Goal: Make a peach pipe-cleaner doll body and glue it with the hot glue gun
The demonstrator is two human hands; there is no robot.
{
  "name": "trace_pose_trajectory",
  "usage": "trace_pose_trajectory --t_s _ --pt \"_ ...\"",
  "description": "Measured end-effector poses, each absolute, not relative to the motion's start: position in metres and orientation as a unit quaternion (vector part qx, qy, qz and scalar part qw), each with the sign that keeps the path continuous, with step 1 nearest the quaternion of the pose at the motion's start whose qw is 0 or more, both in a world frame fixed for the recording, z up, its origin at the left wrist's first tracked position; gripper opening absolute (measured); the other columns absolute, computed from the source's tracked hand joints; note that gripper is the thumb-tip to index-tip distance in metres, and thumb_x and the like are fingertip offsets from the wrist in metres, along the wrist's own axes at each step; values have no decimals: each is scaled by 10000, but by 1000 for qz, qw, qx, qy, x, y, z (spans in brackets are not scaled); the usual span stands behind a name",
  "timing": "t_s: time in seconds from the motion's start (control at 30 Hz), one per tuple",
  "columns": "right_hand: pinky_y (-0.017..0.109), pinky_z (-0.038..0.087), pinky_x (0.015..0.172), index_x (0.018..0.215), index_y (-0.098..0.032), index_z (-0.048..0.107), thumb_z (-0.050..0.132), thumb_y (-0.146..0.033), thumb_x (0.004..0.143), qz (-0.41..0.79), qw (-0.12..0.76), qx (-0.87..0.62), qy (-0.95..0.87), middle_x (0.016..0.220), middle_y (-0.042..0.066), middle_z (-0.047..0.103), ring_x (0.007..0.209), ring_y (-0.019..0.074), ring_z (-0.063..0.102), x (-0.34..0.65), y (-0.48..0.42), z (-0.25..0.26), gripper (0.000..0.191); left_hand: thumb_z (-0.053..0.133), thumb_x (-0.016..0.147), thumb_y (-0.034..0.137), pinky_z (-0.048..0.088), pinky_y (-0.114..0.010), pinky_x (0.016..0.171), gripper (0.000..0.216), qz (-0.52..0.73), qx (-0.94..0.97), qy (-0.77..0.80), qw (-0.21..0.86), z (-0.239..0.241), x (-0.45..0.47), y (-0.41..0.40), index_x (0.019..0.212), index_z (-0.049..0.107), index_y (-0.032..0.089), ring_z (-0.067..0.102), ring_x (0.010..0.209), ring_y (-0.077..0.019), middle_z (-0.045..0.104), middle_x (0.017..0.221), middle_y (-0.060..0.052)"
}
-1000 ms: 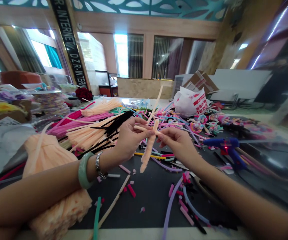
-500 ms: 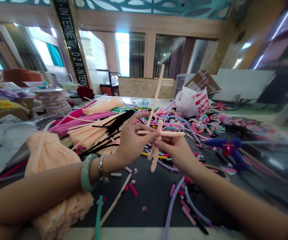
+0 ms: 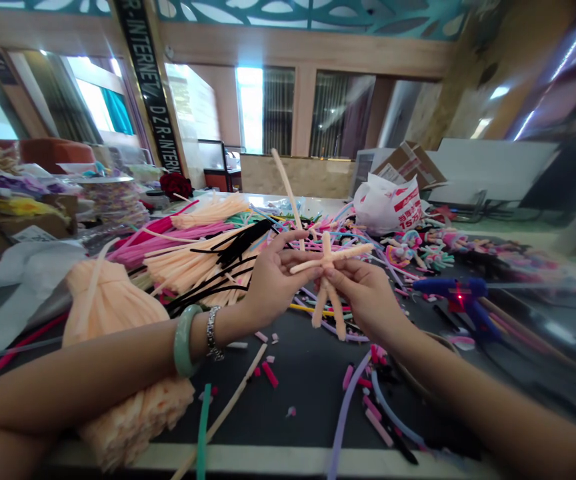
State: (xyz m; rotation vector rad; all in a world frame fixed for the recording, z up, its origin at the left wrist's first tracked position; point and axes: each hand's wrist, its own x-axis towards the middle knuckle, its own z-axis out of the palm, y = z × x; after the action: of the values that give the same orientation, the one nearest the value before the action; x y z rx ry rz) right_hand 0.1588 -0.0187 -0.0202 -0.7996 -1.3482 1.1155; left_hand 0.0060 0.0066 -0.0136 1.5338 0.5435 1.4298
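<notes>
My left hand and my right hand meet above the dark mat, both pinching a peach chenille pipe-cleaner figure. It has a crosswise arm piece and two legs hanging apart below. A long pale stem rises from behind my left fingers, up and to the left. My left wrist wears a pale green jade bangle and a silver link bracelet. Under that forearm lies a peach pleated pipe-cleaner bundle.
Peach and black pipe-cleaner bunches lie beyond my left hand. Finished pipe-cleaner figures sit at the right, near a blue glue gun with a red light. Cut pieces litter the black mat. A white-and-red plastic bag stands behind.
The peach figure has turned in my fingers. Its two legs now spread apart below the crosswise piece, and the long stem leans left instead of standing upright.
</notes>
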Motion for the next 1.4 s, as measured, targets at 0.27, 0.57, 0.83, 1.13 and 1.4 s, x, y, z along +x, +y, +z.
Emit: trace_pose_trajectory --t_s 0.27,0.57,0.83,1.13,1.4 --pt "246 479 605 753 -164 603 675 -395 757 461 564 -354 -587 677 -13 585 625 118 577 153 -24 -17 242 765 677 198 588 -236 699 500 596 640 206 439 -15 7 8 1110 514 184 716 814 -174 725 828 -21" --pt "208 398 398 780 -199 487 583 -424 814 469 575 -351 -572 605 -64 482 425 74 469 145 -25 -19 247 754 700 236 538 -236 756 447 604 638 224 423 -19 10 7 1083 532 178 704 858 -169 729 852 -38" --pt "185 213 355 669 -184 481 606 -488 784 462 615 -334 -545 529 -74 380 381 33 284 146 -26 -23 349 759 682 191 542 -232 725 369 608 615 220 452 -17 13 3 975 537 158 704 769 -146 732 794 -24" --pt "190 211 363 695 -172 543 572 -503 826 445 631 -325 -547 521 -72 357 391 35 286 149 -24 -26 357 748 703 231 547 -261 772 333 591 656 203 424 -22 11 0 944 528 169 702 881 -183 729 866 -42" --pt "175 235 389 689 -171 549 630 -409 808 439 648 -315 -537 552 -57 414 441 38 322 150 -25 -21 278 750 690 177 559 -262 808 335 580 649 185 456 -19 11 2 920 507 176 703 869 -164 727 835 -35"
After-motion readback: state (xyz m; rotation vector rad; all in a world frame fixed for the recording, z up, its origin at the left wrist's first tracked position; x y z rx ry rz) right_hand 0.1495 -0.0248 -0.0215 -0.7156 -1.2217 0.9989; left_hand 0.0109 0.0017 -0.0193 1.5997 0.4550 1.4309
